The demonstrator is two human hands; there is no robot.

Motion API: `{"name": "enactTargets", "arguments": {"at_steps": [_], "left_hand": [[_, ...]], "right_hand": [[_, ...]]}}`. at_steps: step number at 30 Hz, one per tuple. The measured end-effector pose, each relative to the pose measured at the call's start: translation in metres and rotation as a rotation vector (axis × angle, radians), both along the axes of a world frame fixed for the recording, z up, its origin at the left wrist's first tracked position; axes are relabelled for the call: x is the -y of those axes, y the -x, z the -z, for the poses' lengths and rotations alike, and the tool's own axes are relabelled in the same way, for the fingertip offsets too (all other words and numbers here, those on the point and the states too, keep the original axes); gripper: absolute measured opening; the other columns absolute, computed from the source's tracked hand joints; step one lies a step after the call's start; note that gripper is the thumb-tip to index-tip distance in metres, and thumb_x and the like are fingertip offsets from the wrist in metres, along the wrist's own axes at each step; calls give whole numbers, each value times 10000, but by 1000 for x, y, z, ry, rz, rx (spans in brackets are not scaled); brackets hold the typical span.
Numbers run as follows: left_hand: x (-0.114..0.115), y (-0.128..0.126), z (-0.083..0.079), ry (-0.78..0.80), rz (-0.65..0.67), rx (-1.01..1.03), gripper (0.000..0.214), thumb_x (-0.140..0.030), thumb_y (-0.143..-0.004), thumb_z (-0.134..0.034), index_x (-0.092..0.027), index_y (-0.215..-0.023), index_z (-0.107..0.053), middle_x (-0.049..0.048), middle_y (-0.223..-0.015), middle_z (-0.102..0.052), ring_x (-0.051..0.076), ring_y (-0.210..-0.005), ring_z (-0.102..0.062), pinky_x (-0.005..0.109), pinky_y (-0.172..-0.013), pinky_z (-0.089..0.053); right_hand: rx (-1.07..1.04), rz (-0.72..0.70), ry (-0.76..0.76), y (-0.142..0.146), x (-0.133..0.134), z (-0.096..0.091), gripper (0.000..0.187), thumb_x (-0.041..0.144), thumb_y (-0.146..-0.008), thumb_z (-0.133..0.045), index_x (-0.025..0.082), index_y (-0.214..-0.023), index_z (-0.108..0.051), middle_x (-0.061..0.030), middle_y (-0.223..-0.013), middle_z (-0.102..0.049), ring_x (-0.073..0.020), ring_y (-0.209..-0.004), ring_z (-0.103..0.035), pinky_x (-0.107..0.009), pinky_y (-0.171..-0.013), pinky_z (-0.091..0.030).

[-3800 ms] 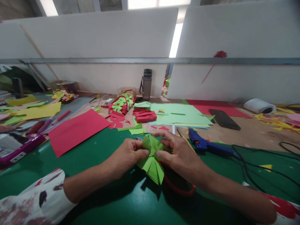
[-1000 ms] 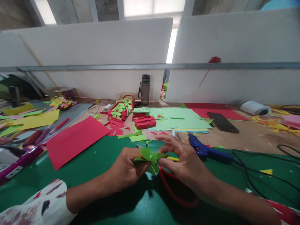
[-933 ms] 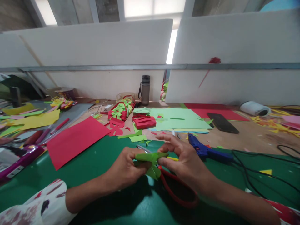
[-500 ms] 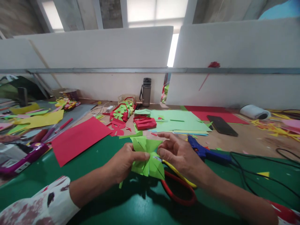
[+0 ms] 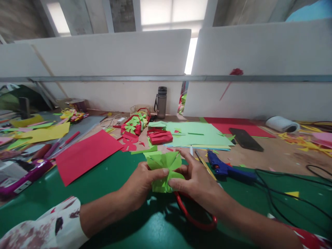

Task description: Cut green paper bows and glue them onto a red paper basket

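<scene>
My left hand [image 5: 138, 183] pinches a bright green folded-paper flower [image 5: 166, 160] from its left side, thumb lying across the front near the centre. On the opposite side my right hand [image 5: 198, 178] grips the same flower, its thumb against the lower right petal and its fingers partly hidden behind the paper. Below the right hand, the red handle loop of a pair of scissors [image 5: 207, 225] rests on the green table surface; the rest is mostly covered. Just beyond that hand lies a slim yellow tool [image 5: 207, 167], beside a blue glue gun [image 5: 229, 169].
A red paper sheet [image 5: 88, 155] lies to the left. Light green sheets [image 5: 202, 133], a red folded paper piece [image 5: 159, 137] and a phone [image 5: 246, 139] lie further back. A grey bottle [image 5: 162, 102] stands by the white partition. Black cords [image 5: 275, 188] cross the right side.
My right hand has moved left and closed on the flower, which has turned and lifted slightly. The slim yellow tool behind the right hand has come into sight.
</scene>
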State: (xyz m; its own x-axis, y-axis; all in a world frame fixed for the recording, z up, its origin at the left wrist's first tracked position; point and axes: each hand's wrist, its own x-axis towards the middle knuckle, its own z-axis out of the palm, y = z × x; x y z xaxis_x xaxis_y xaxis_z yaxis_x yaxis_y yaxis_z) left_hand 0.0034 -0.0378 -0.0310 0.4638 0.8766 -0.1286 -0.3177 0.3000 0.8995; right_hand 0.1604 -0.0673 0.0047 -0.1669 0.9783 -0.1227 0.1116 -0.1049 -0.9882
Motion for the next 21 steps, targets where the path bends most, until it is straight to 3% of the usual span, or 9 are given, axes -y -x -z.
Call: {"name": "enactTargets", "arguments": {"at_steps": [9,16,18,21], "left_hand": [[0,-6,-4,53,7,-8,395,-224,-642,-775,-100,-1009,-701,113,-892,-724,216,-736,-669,315,-714,-520],[-4,-4,-6,41,22,-17,365,-218,-627,-772,-116,-970,-698,86,-835,-727,215,-697,-677,305,-668,-533],[-6,-1,-11,48,4,-36,346,-213,-621,-771,-116,-944,-695,78,-802,-727,214,-659,-679,300,-634,-539],[-13,6,-18,76,-59,-73,327,-201,-603,-773,-113,-904,-681,75,-762,-724,222,-606,-679,313,-591,-551]], "right_hand": [[-171,-29,37,0,-1,1,825,59,-611,-628,179,-1365,-315,41,-742,-677,-154,-644,-642,-239,-571,-475],[-119,-88,-10,0,-4,6,705,74,-688,-587,205,-1340,-352,52,-741,-659,-127,-614,-625,-240,-586,-496],[-30,-124,-111,-7,-4,7,554,155,-740,-601,211,-1270,-453,17,-830,-664,-153,-710,-641,-286,-666,-517],[379,-64,-315,-26,0,6,343,256,-794,-605,200,-1132,-596,-31,-907,-658,-195,-833,-632,-328,-765,-492]]}}
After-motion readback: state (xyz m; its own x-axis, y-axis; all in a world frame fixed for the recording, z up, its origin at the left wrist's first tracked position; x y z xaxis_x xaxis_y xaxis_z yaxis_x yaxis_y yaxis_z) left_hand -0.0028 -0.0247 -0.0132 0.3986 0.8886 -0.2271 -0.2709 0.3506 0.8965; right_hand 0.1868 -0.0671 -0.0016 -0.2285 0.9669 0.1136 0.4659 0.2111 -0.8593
